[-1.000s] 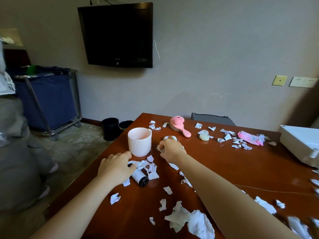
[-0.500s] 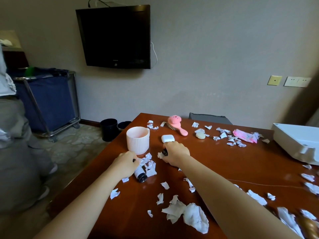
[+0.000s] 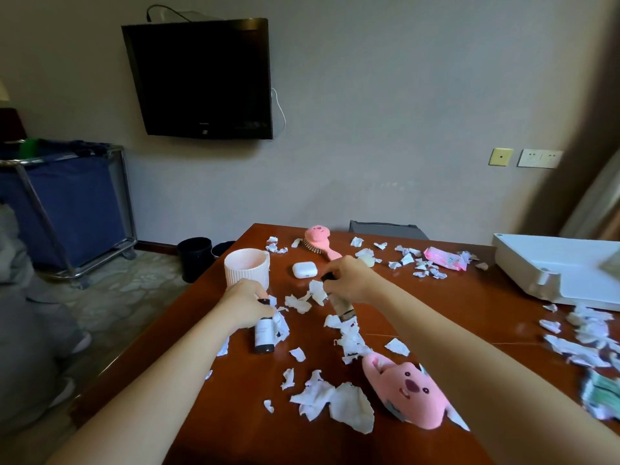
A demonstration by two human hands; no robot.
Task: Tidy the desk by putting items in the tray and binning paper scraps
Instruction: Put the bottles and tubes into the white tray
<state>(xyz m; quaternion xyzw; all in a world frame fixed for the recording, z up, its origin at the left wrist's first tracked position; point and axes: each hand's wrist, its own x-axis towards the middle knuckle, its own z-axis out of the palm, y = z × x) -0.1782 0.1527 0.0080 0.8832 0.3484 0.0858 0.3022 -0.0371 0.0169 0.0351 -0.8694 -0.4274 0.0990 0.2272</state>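
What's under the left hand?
A dark bottle lying flat: its cap end sits under curled fingers of the left hand, paper scraps against it. The hand covers the neck and whatever lies beneath the palm.

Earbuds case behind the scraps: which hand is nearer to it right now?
Right. The right hand sits just right of the earbuds case; the left hand is farther away, down-left, before the cup.

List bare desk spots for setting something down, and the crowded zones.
Bare: the desk between packet, tray and right arm; also the near-left corner, nearer than the bottle. Crowded: scraps between left hand and right hand, down to the plush, and the right edge nearer than the tray.
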